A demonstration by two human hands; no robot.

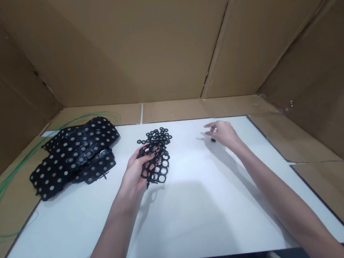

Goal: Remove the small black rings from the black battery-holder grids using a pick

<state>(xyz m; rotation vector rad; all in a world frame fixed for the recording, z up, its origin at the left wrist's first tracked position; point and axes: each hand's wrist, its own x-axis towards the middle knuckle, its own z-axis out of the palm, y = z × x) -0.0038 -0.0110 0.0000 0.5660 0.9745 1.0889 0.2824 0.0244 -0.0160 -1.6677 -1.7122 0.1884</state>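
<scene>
My left hand [135, 171] grips a black lattice of linked rings [157, 170], which hangs partly over its fingers. More of the same black ring mesh [156, 136] lies heaped just beyond that hand on the white board [186, 226]. My right hand [222, 133] hovers to the right with its fingers loosely curled. A small black piece [213, 140] lies on the board just below those fingertips, apparently not touching them.
At the left of the board lie stacked black perforated sheets with grey discs [75, 154]. Thin green wires [10, 174] trail across the cardboard on the far left. Cardboard walls [132, 35] surround the board on three sides.
</scene>
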